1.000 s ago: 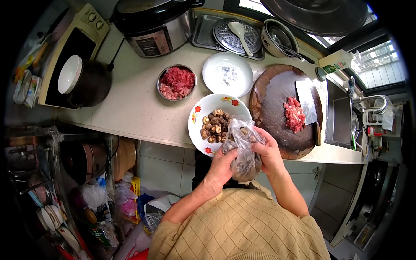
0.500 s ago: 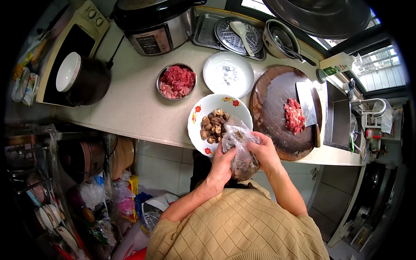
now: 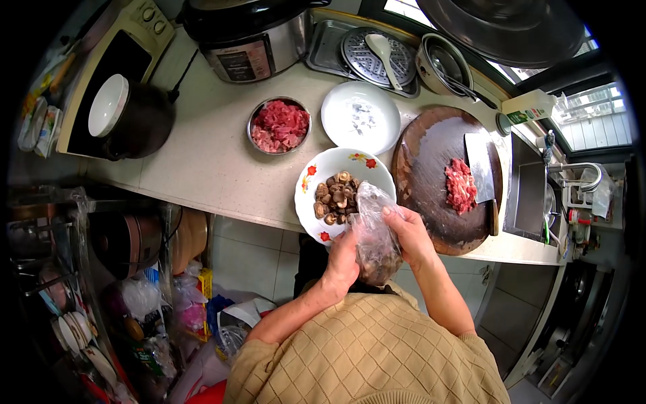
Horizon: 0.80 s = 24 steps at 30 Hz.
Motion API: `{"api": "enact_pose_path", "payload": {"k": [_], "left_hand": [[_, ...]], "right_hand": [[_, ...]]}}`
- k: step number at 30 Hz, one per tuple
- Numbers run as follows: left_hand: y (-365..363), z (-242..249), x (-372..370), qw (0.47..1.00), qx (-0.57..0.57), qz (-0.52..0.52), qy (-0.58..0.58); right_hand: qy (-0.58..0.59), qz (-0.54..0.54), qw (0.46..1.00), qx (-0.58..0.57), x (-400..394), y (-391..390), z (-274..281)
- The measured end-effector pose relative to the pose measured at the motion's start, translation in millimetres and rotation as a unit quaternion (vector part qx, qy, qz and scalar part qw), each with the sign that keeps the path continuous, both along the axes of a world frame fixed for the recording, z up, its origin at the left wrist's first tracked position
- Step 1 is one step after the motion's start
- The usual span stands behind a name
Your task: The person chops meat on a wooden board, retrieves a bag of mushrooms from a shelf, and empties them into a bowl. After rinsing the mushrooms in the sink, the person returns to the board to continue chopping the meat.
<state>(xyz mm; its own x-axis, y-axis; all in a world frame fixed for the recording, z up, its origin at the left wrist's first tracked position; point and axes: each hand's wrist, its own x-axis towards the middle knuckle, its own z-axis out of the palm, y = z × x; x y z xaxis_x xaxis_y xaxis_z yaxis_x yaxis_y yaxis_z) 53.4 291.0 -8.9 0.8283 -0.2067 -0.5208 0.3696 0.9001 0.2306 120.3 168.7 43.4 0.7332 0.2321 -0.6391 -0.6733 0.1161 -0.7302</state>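
A clear plastic bag [image 3: 377, 236] with brown contents in its bottom hangs between my hands, in front of the counter edge. My left hand [image 3: 343, 262] is closed on the bag's left side, and my right hand [image 3: 408, 236] pinches its upper right side. The bag's upper part overlaps the right rim of a white bowl with red flowers [image 3: 306, 209]. Several dried mushrooms [image 3: 336, 197] lie in that bowl. Right of the bag is a round wooden chopping board [image 3: 427, 155], bearing chopped meat [image 3: 461, 186] and a cleaver [image 3: 479, 165].
Behind the bowl stand a metal bowl of meat [image 3: 279, 126] and a white plate [image 3: 360, 118]. A pressure cooker [image 3: 245, 50], a steamer rack with a white spoon [image 3: 383, 54], and a dark pot [image 3: 145, 121] line the counter. The sink [image 3: 525, 185] is at right.
The bag's upper part has been raised and gathered upright, with my right hand's grip shifted along it. The whole view has moved slightly; the mushrooms look much the same.
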Motion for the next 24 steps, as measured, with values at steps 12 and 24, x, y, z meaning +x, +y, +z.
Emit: {"api": "enact_pose_path", "payload": {"k": [12,24], "left_hand": [[3.0,32.1,-0.2,0.981,0.186,-0.023,-0.048],[40.1,98.5,7.0,0.762,0.55,-0.055,-0.338]], "right_hand": [[-0.043,-0.058,0.996,0.055,-6.2,-7.6,19.4],[-0.346,0.021,0.937,0.037,-19.2,-17.0,62.6]]}}
